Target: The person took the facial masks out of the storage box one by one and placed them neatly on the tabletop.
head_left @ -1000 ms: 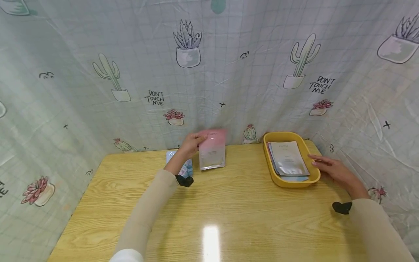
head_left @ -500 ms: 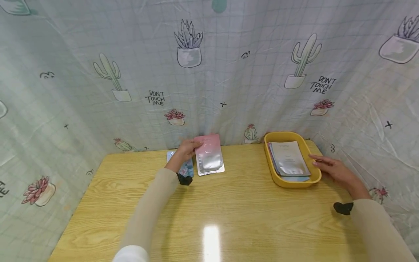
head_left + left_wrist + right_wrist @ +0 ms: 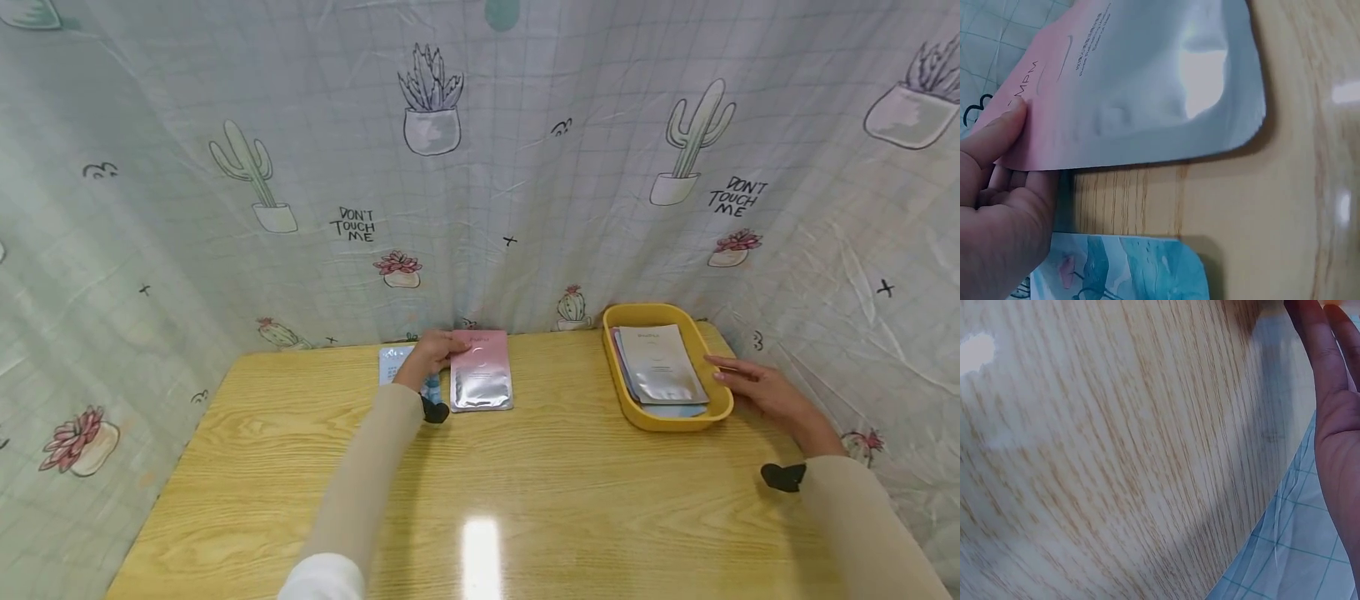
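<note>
My left hand (image 3: 429, 358) pinches the left edge of a pink and silver face mask sachet (image 3: 482, 379), thumb on its printed front and fingers beneath. In the left wrist view the sachet (image 3: 1160, 81) lies just over the wood, pink end toward the hand. Under and beside that hand is a blue patterned sachet (image 3: 392, 360), partly hidden by it. At the right, my right hand (image 3: 772, 396) touches the right rim of a yellow tray (image 3: 667, 422), its fingers fairly straight. Several sachets (image 3: 660, 362) are stacked in the tray, a silver one on top.
The wooden table (image 3: 540, 500) ends at the back and sides against a hanging curtain (image 3: 480, 192) printed with cacti. The tray stands near the back right corner. A bright light reflection (image 3: 481, 554) shows on the tabletop near the front.
The left hand has lowered the pink and silver sachet from a raised, upright hold down to the tabletop, beside the blue one. The right hand and the tray have stayed put.
</note>
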A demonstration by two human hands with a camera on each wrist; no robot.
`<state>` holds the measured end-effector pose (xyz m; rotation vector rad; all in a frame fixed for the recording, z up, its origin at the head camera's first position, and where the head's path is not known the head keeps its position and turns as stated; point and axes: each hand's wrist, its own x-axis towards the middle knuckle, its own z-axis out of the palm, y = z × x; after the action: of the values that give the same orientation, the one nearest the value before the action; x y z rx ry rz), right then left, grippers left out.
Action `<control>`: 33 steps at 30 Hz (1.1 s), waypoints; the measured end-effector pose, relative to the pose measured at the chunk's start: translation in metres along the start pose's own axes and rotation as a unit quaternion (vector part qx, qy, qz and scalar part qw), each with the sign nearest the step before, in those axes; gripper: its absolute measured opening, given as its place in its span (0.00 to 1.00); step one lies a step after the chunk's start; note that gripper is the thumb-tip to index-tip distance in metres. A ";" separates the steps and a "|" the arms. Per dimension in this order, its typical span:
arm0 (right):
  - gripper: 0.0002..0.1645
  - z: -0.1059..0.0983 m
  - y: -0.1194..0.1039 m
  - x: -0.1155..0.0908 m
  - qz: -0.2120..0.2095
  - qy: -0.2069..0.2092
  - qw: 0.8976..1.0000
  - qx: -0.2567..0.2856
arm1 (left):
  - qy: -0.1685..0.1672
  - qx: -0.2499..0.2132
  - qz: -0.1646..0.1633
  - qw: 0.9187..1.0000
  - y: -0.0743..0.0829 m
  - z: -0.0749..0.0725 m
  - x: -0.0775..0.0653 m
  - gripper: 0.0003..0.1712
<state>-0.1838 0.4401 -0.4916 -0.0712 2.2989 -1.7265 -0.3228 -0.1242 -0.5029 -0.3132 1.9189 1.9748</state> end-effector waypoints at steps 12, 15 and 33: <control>0.31 0.002 0.001 0.004 0.000 0.000 1.000 0.005 | -0.042 0.070 -0.007 0.997 0.009 -0.011 -0.006 0.15; 0.31 0.000 0.000 0.003 0.002 0.002 1.000 0.011 | -0.046 0.071 -0.012 0.996 0.012 -0.013 -0.006 0.13; 0.33 0.002 -0.002 -0.002 -0.007 0.008 1.000 -0.015 | 0.040 0.133 0.033 0.990 0.018 -0.013 -0.014 0.12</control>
<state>-0.1819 0.4381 -0.4896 -0.0805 2.3413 -1.7051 -0.3183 -0.1388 -0.4815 -0.2610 2.2391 1.7398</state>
